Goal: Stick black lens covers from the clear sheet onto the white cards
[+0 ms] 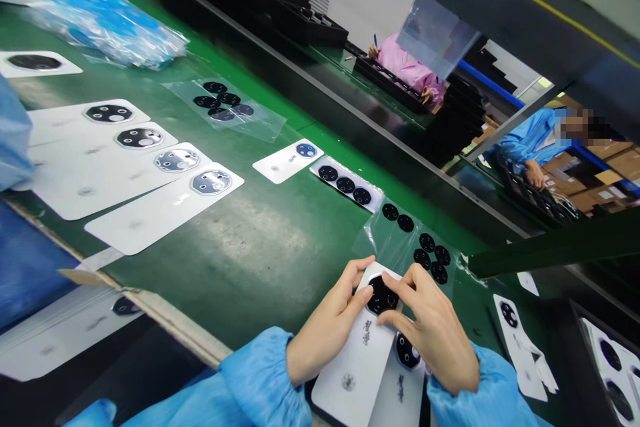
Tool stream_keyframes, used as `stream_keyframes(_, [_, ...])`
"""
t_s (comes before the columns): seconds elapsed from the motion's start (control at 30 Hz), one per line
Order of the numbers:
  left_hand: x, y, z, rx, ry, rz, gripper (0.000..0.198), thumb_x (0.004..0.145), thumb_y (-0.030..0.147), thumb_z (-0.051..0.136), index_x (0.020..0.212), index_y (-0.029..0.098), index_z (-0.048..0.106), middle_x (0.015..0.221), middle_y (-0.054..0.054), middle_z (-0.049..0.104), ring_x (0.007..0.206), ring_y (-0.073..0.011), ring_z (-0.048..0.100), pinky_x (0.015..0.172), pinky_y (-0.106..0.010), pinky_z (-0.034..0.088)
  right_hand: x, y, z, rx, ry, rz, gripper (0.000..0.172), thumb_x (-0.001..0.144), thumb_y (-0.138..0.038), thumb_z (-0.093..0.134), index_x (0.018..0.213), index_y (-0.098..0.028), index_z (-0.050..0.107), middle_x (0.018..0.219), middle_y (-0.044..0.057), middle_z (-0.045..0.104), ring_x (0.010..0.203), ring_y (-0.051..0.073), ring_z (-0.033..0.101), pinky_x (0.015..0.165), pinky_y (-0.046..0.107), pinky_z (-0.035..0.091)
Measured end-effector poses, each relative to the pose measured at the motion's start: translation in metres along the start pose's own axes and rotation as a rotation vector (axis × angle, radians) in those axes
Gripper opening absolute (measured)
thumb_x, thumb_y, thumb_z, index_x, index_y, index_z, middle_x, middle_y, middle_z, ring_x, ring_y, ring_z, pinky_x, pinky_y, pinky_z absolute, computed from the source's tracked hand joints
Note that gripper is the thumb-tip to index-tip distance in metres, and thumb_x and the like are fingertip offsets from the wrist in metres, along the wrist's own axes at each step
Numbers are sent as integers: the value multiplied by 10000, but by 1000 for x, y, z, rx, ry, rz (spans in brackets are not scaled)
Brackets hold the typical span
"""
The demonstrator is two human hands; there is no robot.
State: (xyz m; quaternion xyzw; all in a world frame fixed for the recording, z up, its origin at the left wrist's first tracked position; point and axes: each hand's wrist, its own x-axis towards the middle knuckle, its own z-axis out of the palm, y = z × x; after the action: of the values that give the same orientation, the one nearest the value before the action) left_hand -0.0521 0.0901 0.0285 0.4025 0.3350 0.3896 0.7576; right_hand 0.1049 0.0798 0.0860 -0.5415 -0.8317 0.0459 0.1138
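Note:
A white phone back panel point(350, 363) with a black camera-ring sticker point(382, 295) at its top end lies tilted in front of me. My left hand point(333, 320) grips the panel's upper left edge, its thumb resting at the sticker's rim. From the other side, my right hand point(430, 323) pinches the sticker between thumb and index finger, against the panel. Under it shows a second white panel point(400, 390) with its own black camera ring, partly covered by the first panel and my right hand.
Clear sheets with black stickers point(439, 272) lie just beyond my hands. Several white panels point(165, 213) overlap at left near a plastic-wrapped blue bundle point(107, 17). A green post point(550, 247) stands at right, beside a black tray point(583, 320). Two people point(407, 60) work across the line.

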Motion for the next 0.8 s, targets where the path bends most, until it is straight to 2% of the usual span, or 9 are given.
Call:
stream_keyframes(0.23, [0, 0, 1, 31, 46, 21, 371, 904, 351, 442, 1252, 240, 379, 1029, -39, 592, 901, -189, 539, 802, -308, 395, -2, 1, 2, -51, -20, -5, 280, 813, -202, 584, 1087, -184, 526, 769, 8, 450, 681, 171, 513, 536, 291, 474])
stream_keyframes(0.4, [0, 2, 1, 9, 47, -6, 383, 897, 362, 442, 1248, 232, 365, 969, -37, 582, 796, -172, 533, 693, -286, 408, -4, 3, 4, -33, -15, 3, 264, 782, -290, 655, 971, -164, 520, 788, 21, 485, 721, 196, 544, 565, 322, 491])
stream_keyframes(0.57, [-1, 4, 1, -42, 55, -21, 392, 889, 369, 458, 1245, 235, 362, 949, -29, 572, 733, -147, 518, 649, -263, 401, -6, 6, 1, 81, 10, 34, 193, 833, -273, 600, 989, -193, 520, 844, 33, 509, 771, 186, 549, 634, 322, 511])
stream_keyframes(0.67, [0, 4, 0, -60, 64, -29, 385, 889, 366, 461, 1238, 235, 365, 947, -28, 573, 737, -144, 525, 652, -259, 403, -10, 8, -1, 233, 20, 148, 244, 849, -286, 570, 1077, -218, 515, 961, 57, 515, 756, 166, 551, 567, 274, 518])
stream_keyframes(0.73, [0, 4, 0, -77, 62, -28, 390, 884, 370, 470, 1234, 232, 368, 948, -30, 575, 761, -155, 540, 667, -265, 413, -13, 9, -1, 356, 51, 289, 303, 858, -324, 543, 1140, -225, 493, 1053, 81, 504, 751, 162, 560, 487, 247, 499])
stream_keyframes(0.8, [1, 3, 1, -101, 56, -26, 406, 875, 377, 486, 1234, 228, 369, 953, -35, 579, 801, -173, 558, 686, -276, 426, -15, 11, 1, 519, 84, 444, 335, 862, -368, 524, 1158, -216, 483, 1073, 92, 517, 792, 173, 580, 507, 247, 506])
